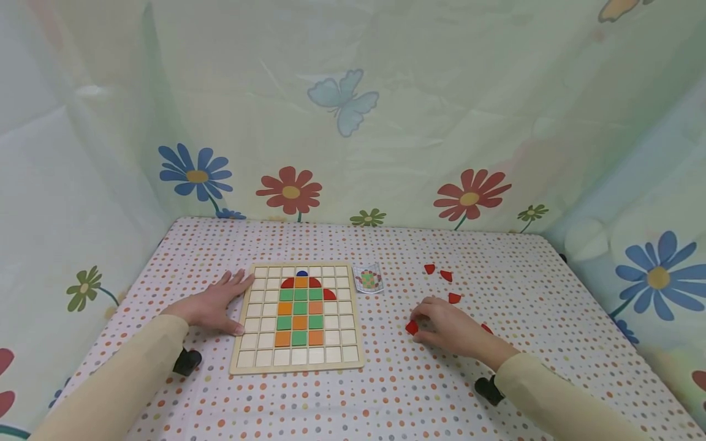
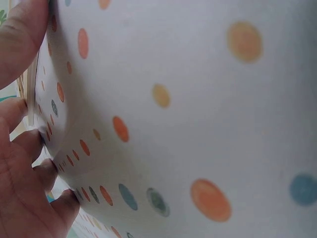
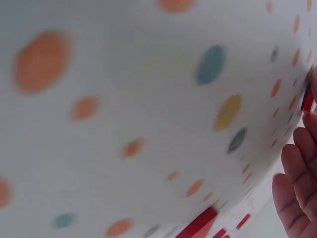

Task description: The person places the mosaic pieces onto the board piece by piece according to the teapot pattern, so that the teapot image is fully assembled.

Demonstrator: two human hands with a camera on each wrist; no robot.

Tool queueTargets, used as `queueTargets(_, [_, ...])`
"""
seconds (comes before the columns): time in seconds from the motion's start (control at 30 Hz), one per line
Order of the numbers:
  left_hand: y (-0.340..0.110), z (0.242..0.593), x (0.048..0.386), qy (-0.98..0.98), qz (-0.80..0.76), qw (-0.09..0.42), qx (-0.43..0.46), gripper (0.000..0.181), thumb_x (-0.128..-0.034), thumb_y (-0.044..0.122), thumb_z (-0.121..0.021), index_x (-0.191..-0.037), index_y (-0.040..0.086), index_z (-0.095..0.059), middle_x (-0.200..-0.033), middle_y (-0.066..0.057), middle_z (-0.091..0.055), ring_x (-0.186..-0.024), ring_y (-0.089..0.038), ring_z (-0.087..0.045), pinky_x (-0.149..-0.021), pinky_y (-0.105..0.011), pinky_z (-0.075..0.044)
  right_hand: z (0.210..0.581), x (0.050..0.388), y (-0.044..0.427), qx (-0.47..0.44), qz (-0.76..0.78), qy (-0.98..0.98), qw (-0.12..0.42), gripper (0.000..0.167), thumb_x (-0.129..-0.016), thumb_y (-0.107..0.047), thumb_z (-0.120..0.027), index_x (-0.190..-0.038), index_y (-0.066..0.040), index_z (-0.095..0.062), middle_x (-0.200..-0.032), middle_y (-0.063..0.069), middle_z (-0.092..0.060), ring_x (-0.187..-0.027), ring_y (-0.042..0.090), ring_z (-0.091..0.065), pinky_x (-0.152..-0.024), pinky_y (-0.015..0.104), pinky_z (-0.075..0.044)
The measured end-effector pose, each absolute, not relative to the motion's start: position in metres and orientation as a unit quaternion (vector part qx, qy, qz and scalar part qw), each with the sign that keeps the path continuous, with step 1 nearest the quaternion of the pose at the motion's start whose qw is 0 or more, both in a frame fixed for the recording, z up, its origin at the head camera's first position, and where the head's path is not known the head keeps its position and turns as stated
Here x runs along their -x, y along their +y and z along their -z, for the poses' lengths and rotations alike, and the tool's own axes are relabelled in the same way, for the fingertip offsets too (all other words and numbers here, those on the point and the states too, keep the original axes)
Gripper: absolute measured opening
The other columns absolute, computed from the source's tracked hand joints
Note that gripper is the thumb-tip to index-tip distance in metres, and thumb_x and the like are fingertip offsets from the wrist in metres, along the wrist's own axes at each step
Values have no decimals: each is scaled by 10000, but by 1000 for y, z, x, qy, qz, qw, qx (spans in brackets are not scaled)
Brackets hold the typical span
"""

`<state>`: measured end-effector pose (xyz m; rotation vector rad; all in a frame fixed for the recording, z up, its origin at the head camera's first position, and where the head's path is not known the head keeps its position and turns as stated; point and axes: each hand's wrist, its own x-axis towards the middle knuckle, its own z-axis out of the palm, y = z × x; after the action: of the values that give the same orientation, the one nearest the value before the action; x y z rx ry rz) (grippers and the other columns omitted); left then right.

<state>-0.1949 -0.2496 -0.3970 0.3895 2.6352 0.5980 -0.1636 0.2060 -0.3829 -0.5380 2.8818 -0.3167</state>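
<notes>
My left hand (image 1: 214,305) rests with spread fingers against the left edge of a wooden grid board (image 1: 331,369); its thumb and fingertips touch the frame or the cloth beside it. On the board, green and orange squares (image 1: 300,307), red quarter-round pieces (image 1: 329,294) and a blue half-round piece (image 1: 301,274) form a pattern. To the right of the board, my right hand (image 1: 449,326) pinches a red quarter-round piece (image 1: 412,327) between thumb and finger, down at the tablecloth. The right wrist view shows that red piece (image 3: 308,99) at the fingertips, partly hidden.
A small pattern card (image 1: 368,278) lies at the board's right edge. Several loose red pieces (image 1: 446,276) are scattered beyond the right hand, and one (image 1: 486,329) shows just behind it. A dotted cloth (image 1: 386,392) covers the table; a flowered curtain (image 1: 408,153) hangs behind.
</notes>
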Motion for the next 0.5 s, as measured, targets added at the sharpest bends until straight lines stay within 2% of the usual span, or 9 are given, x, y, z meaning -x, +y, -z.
queueTargets(0.33, [-249, 397, 195, 946, -213, 206, -132, 1159, -744, 309, -908, -1631, 55, -207, -1694, -281, -68, -1545, -549, -2, -1190, -762, -130, 381, 181, 174, 234, 120, 960, 94, 271, -858, -234, -837, -1068, -92, -742, -964, -43, -652, -860, 86, -552, -769, 308, -538])
queueTargets(0.5, [-248, 397, 195, 947, -211, 207, -127, 1158, -744, 308, -908, -1633, 64, -207, -1696, -275, -68, -1548, -543, 1, -1189, -763, -136, 384, 192, 150, 248, 119, 957, 90, 292, -870, -247, -828, -1099, -88, -744, -994, -29, -667, -894, 96, -580, -809, 329, -550])
